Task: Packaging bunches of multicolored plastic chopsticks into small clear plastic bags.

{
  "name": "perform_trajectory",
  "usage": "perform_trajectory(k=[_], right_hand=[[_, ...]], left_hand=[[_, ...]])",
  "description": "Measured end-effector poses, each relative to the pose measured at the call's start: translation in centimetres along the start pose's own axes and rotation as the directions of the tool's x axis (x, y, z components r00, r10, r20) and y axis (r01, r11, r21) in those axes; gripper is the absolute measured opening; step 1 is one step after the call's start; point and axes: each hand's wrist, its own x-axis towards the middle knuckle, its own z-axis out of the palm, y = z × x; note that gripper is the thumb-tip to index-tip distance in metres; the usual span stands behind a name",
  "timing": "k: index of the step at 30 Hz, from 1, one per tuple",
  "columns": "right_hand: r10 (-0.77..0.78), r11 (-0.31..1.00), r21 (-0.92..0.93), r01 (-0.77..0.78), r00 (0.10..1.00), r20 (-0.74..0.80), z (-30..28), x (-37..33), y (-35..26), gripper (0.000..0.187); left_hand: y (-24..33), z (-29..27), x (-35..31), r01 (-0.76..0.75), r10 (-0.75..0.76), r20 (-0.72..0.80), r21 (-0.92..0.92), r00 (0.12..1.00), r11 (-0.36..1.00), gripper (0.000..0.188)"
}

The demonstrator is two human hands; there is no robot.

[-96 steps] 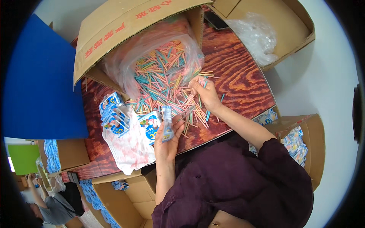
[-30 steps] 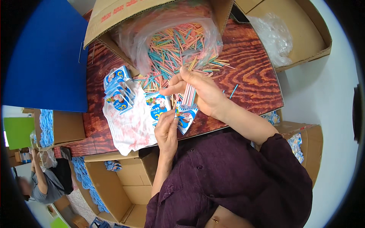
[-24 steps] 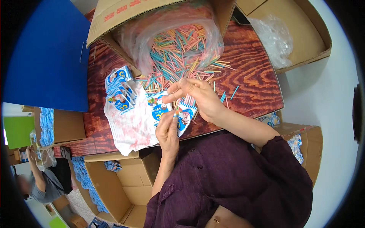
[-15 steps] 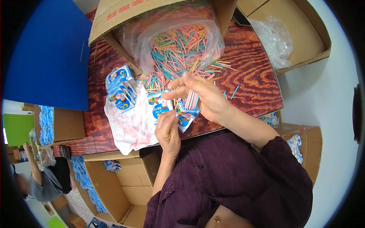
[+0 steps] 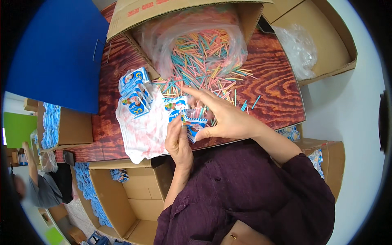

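My left hand point(image 5: 178, 145) is closed, its thumb and fingertips pinching the edge of a small blue and white printed packet point(image 5: 195, 127). Several pastel sticks point(image 5: 199, 112) stand in the packet's mouth, their tops showing. Just to the right, my right hand point(image 5: 230, 118) is spread in a wide curve, holding nothing; its thumb tip is close to the packet's side, and I cannot tell if it touches. Another flat packet point(image 5: 174, 103) lies behind my left fingertips. On a white, pink-stained cloth point(image 5: 141, 141) rests an overlapping row of packets point(image 5: 136, 102).
A tipped cardboard box point(image 5: 134, 38) with a plastic liner spills a pile of coloured sticks point(image 5: 198, 53) onto the wood-patterned table point(image 5: 271, 73). Cardboard boxes point(image 5: 143, 188) stand below the near edge. A blue panel point(image 5: 53, 53) rises at left. Another person point(image 5: 45, 190) is at far left.
My right hand has let go of the bundle of sticks, which now sits in the packet. Its fingers have opened and the thumb has come down beside the packet. My left hand keeps its pinch.
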Motion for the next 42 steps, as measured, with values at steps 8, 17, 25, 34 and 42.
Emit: perform_trajectory(k=[8,17,25,34,42], right_hand=[[-0.189,0.937,-0.312,0.159,0.980,-0.068,1.9,-0.3,1.8,0.067],[-0.100,0.976,-0.198,0.095,0.995,-0.013,2.6,0.0,1.9,0.069],[-0.267,0.937,-0.265,0.226,0.954,-0.133,2.4,0.1,2.0,0.052],[-0.018,1.000,-0.017,0.016,0.992,-0.128,1.9,-0.7,4.3,0.040],[-0.089,0.980,-0.185,0.073,0.993,-0.076,1.7,-0.7,5.7,0.034]], left_hand=[[3.1,-0.8,0.6,0.242,-0.216,0.174,-0.141,0.961,0.960,0.020],[2.1,-0.8,1.2,0.158,-0.157,0.030,-0.030,0.987,0.987,0.009],[1.6,-1.3,1.6,0.339,-0.320,0.113,-0.384,0.941,0.859,0.015],[-0.3,-7.3,8.1,0.160,-0.140,-0.203,0.089,0.969,0.983,0.013],[-3.9,-6.2,12.3,-0.121,0.486,-0.258,0.776,0.835,0.619,0.030]])
